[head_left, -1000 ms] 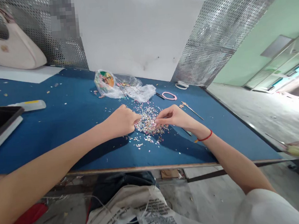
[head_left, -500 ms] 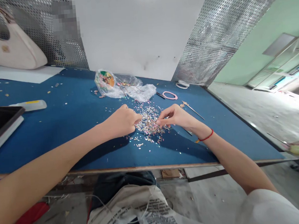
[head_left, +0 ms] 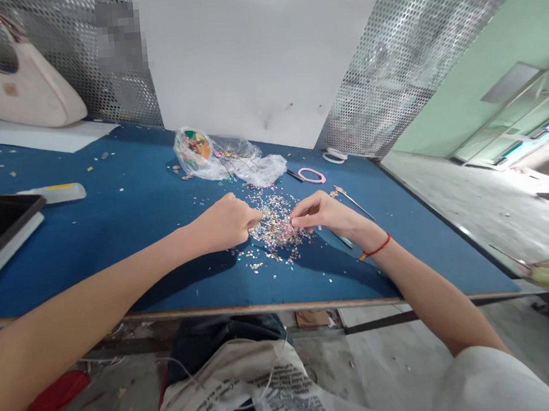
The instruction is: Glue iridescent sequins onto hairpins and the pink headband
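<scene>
My left hand (head_left: 231, 223) is closed in a fist at the left side of a heap of small shiny rhinestones (head_left: 277, 237). A thin metal stick (head_left: 269, 223) runs out from its fingertips over the heap. Opposite it, my right hand (head_left: 318, 215) pinches thumb and forefinger together above the heap's right side. Whatever lies in that pinch is too small to make out. To the right of this hand lies a hair stick (head_left: 355, 202) with a gold ornament at its end. Part of a slim tool (head_left: 342, 240) shows beneath the right wrist.
Behind the heap lies a clear plastic bag (head_left: 257, 167) beside a wrapped round pack (head_left: 196, 145). Pink-handled scissors (head_left: 312, 175) and a white ring-shaped roll (head_left: 335, 156) are farther right. A bottle (head_left: 62, 194), a dark-topped box (head_left: 1, 230) and a handbag (head_left: 23, 92) stand left.
My right hand has shifted slightly rightward, its fingertips still pinched. My left fingertips have edged a little to the right. The rest of the table looks the same.
</scene>
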Tool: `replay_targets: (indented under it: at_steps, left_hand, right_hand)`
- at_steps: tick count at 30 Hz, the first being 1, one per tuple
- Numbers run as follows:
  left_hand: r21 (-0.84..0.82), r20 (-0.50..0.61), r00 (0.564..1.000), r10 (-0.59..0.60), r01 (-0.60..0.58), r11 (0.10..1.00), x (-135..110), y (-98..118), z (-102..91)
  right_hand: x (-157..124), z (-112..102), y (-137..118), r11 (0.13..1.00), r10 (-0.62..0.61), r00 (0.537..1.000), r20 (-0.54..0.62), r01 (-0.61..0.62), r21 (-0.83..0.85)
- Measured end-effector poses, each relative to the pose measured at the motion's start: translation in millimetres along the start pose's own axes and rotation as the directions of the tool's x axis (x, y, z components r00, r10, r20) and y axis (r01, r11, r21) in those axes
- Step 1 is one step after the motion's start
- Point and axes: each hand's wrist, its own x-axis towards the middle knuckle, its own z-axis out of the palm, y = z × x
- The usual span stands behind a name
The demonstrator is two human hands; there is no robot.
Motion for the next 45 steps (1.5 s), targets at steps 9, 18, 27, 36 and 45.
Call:
replay_targets:
  at_steps: [9, 18, 27, 36, 45]
  left_hand:
    - [-0.111, -0.054, 0.998, 0.036, -0.042, 0.993, -1, -2, 3.4]
    - [-0.09, -0.066, 0.997, 0.033, -0.039, 0.995, -1, -2, 2.5]
    - [-0.109, -0.039, 0.999, -0.024, 0.02, 0.994, 0, -1, -1.8]
    - [-0.115, -0.081, 0.996, -0.023, 0.013, 0.993, -1, -3, -0.8]
    - [-0.098, -0.079, 0.997, -0.018, 0.01, 0.995, -1, -3, 0.3]
  right_hand:
    - [1, 1, 0, 0.999, -0.031, 0.999, 0.036, 0.031, -0.012]
    - [-3, 4, -6, 0.981, -0.116, 0.993, 0.003, 0.115, -0.155]
    - [-3, 6, -8, 0.997, -0.08, 0.995, -0.055, 0.079, -0.027]
    - [-1, 3, -5, 0.999, -0.022, 0.998, -0.053, 0.023, 0.031]
    - [-1, 3, -2, 0.999, -0.042, 0.999, -0.027, 0.043, 0.026]
